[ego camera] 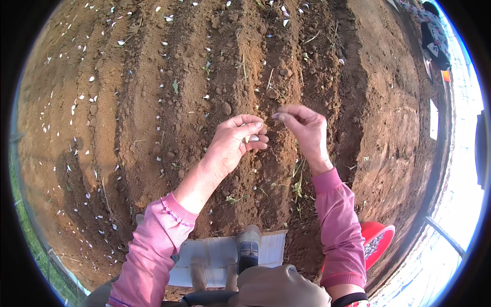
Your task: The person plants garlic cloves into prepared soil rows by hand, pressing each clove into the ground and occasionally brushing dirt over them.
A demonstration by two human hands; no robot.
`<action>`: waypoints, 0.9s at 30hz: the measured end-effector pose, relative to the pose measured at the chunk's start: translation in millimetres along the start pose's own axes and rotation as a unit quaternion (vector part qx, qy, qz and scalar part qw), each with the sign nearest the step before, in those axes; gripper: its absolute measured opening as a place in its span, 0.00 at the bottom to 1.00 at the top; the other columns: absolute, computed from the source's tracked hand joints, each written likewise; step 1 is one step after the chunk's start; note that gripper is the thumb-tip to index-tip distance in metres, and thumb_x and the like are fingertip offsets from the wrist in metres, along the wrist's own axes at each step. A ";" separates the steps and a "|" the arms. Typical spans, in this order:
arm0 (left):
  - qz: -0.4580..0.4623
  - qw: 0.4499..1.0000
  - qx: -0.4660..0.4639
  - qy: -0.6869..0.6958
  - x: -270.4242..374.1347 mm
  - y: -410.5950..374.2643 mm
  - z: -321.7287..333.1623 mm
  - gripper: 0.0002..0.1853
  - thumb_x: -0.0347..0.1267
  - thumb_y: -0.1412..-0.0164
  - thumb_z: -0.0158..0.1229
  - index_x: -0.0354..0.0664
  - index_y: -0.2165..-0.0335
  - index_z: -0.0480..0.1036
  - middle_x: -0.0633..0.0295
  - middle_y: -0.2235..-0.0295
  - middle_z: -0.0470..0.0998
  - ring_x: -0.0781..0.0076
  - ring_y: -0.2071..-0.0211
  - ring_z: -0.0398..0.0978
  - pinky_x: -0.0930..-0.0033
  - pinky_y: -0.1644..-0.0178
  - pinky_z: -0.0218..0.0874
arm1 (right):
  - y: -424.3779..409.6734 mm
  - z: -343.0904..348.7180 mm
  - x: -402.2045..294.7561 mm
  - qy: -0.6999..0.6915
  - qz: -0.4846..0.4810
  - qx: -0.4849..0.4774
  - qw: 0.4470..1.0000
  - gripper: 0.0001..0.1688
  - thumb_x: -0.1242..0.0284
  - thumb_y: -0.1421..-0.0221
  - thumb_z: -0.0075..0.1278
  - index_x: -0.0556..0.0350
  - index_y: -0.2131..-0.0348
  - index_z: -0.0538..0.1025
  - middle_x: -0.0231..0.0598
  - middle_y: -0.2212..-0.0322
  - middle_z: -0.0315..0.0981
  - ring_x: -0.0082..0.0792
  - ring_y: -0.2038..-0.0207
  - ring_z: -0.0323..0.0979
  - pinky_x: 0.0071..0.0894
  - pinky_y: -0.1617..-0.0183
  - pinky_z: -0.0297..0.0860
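Several pale garlic cloves [247,139] rest in the curled fingers of my left hand [234,140], above the furrowed soil. Just to its right, my right hand [305,124] pinches one purplish clove [275,115] between thumb and fingertips. Both hands are raised over a ridge of loose brown soil [274,161]. White cloves lie spaced along the furrows, such as one clove [206,97] left of my hands and another [285,22] further ahead. Pink sleeves cover both forearms.
A red bucket [378,245] holding many cloves stands by my right forearm. Under my shoe [248,249] lies a pale board [274,245]. A person in a patterned top [433,28] is at the far right, near an orange object [445,75]. Weeds [298,188] lie on the soil.
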State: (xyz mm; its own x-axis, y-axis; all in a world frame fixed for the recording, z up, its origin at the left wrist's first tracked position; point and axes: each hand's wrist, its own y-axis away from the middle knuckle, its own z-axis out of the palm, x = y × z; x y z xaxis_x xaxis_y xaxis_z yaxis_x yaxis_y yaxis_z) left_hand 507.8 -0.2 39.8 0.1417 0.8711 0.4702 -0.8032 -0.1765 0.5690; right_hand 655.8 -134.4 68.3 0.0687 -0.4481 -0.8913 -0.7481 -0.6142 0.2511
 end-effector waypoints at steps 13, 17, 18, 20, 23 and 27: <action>-0.062 0.992 0.107 0.034 -32.6 66.3 -42.8 0.12 0.30 0.34 0.50 0.33 0.58 0.74 0.54 0.68 0.79 0.63 0.68 0.80 0.64 0.63 0.75 | -172.6 -22.4 59.1 0.579 -0.090 0.122 0.801 0.06 0.73 0.46 0.52 0.49 0.72 0.80 0.36 0.71 0.79 0.37 0.63 0.76 0.38 0.57 0.69; -0.074 0.989 0.116 0.043 -31.7 73.1 -54.4 0.12 0.30 0.35 0.51 0.33 0.58 0.74 0.54 0.68 0.79 0.62 0.68 0.80 0.63 0.63 0.75 | -184.2 -20.3 67.7 0.596 -0.098 0.135 0.785 0.09 0.74 0.44 0.49 0.48 0.72 0.81 0.42 0.74 0.79 0.40 0.66 0.78 0.39 0.59 0.72; -0.076 0.989 0.118 0.045 -30.7 74.7 -55.1 0.12 0.30 0.35 0.51 0.33 0.58 0.74 0.54 0.68 0.79 0.62 0.68 0.80 0.63 0.64 0.75 | -184.8 -21.1 64.0 0.594 -0.083 0.118 0.791 0.09 0.73 0.44 0.49 0.49 0.70 0.82 0.43 0.73 0.79 0.41 0.66 0.78 0.39 0.59 0.72; -0.076 0.991 0.100 0.045 -28.4 75.1 -57.3 0.13 0.31 0.34 0.50 0.33 0.57 0.73 0.54 0.68 0.79 0.62 0.67 0.79 0.63 0.63 0.74 | -180.6 -28.7 56.4 0.556 -0.032 0.110 0.823 0.09 0.72 0.42 0.52 0.50 0.64 0.82 0.45 0.70 0.80 0.42 0.66 0.79 0.40 0.59 0.74; -0.068 0.993 0.093 0.025 -14.7 87.5 -50.5 0.14 0.31 0.34 0.49 0.33 0.56 0.72 0.54 0.67 0.79 0.61 0.66 0.79 0.63 0.63 0.74 | -129.0 -28.5 49.7 0.379 -0.209 0.270 0.860 0.07 0.75 0.42 0.51 0.54 0.68 0.81 0.44 0.74 0.79 0.38 0.72 0.79 0.37 0.66 0.76; -0.057 0.993 0.070 0.070 -2.7 105.8 -38.5 0.13 0.32 0.33 0.48 0.35 0.57 0.72 0.54 0.66 0.79 0.61 0.65 0.80 0.63 0.60 0.74 | 2.3 -4.7 54.9 0.268 -0.189 0.134 0.935 0.09 0.71 0.40 0.53 0.56 0.68 0.82 0.45 0.71 0.81 0.29 0.75 0.79 0.23 0.74 0.78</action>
State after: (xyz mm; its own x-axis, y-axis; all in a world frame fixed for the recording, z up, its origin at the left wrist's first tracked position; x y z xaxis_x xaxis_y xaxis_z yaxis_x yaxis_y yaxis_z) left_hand 400.2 -3.6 72.7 0.1383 0.9424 0.3044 -0.6973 -0.1256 0.7057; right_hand 661.0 -163.5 21.7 0.6292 -0.5367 -0.5621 -0.7371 -0.6415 -0.2126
